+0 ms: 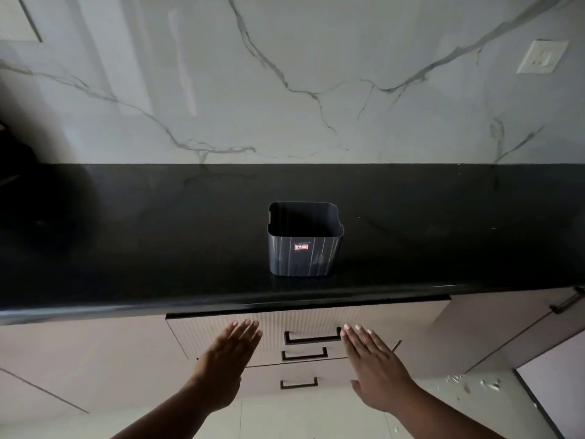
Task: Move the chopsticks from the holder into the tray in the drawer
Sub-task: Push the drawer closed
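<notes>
A dark grey square holder (304, 248) with a small red label stands on the black countertop (158, 242), near its front edge. I see no chopsticks inside it. Below the counter, the top drawer (373, 321) has a ribbed pale front and a black handle (311, 338), and it looks shut or nearly so. The tray is hidden. My left hand (228, 359) lies flat, fingers extended, against the drawer front left of the handle. My right hand (372, 362) is flat too, just right of the handle. Neither hand holds anything.
Two more drawers with black handles (304, 354) sit below the top one. A marble-patterned wall with a white socket (542, 57) rises behind the counter. A cabinet door with a long handle (566, 301) is at the right. Pale floor tiles lie below.
</notes>
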